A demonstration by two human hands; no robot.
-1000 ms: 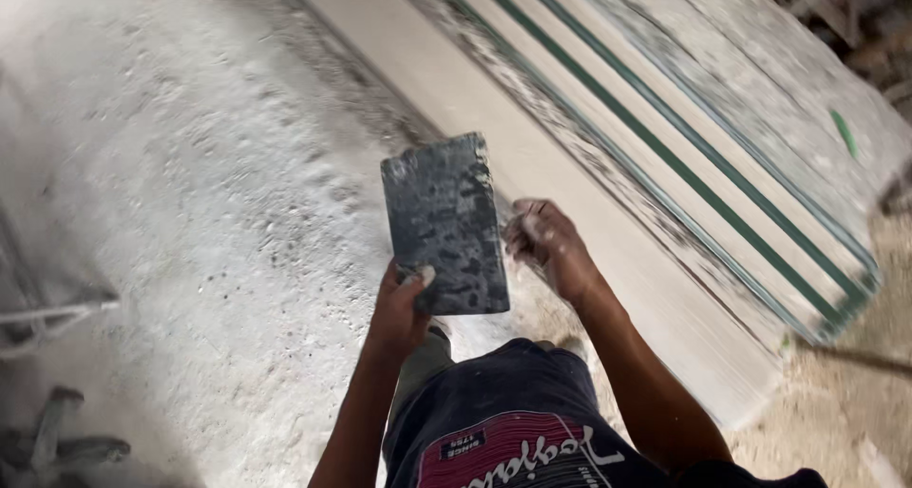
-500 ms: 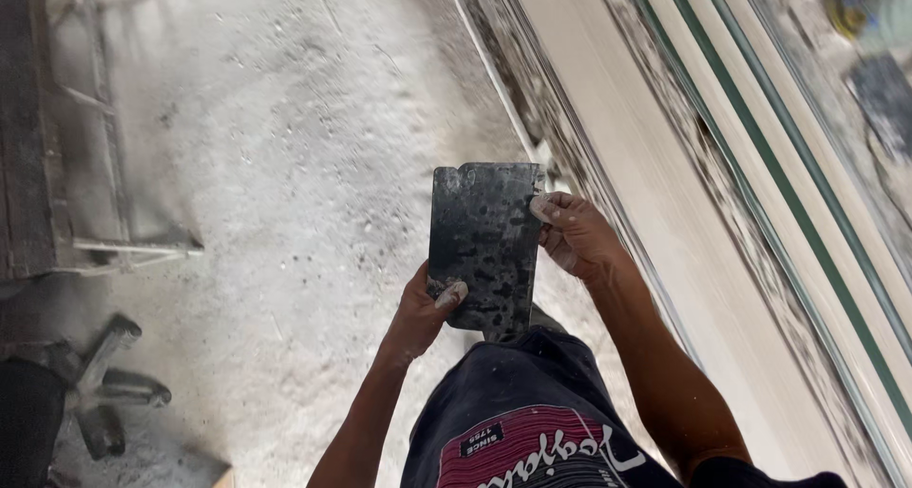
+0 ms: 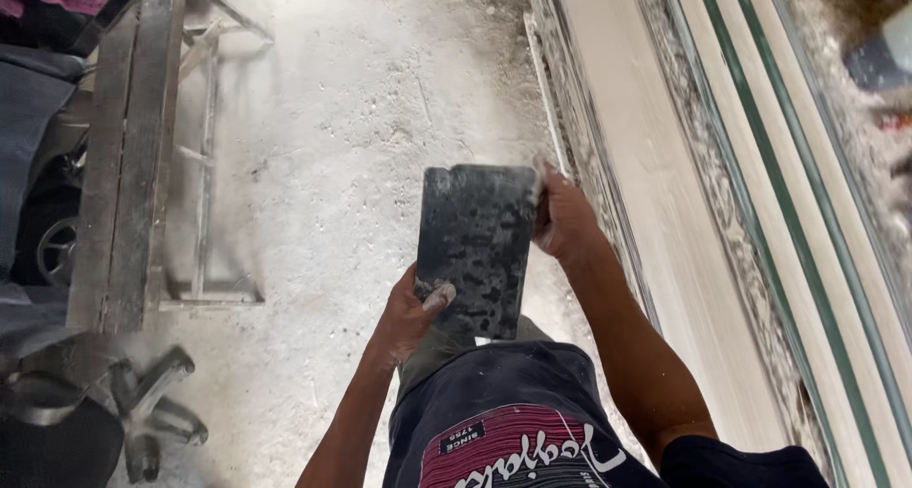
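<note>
Floor: I see dusty white concrete (image 3: 323, 165).
Left hand (image 3: 410, 309): grips dark slab (image 3: 473, 246), thumb on top.
Right hand (image 3: 562, 217): clasps slab's far corner.

A dark, speckled rectangular stone tile (image 3: 475, 246) is held above the dusty white floor (image 3: 361, 136), tilted with its face up toward the camera. The left hand (image 3: 410, 312) grips its lower left edge, thumb pressed on the face; the right hand (image 3: 562, 220) clasps its upper right corner. Just right of the tile lie long pale stone slabs (image 3: 665, 212) with green-edged strips (image 3: 779, 203). A wooden frame (image 3: 128, 155) stands along the floor's left edge, with a chair base (image 3: 142, 412) near the lower left corner.
</note>
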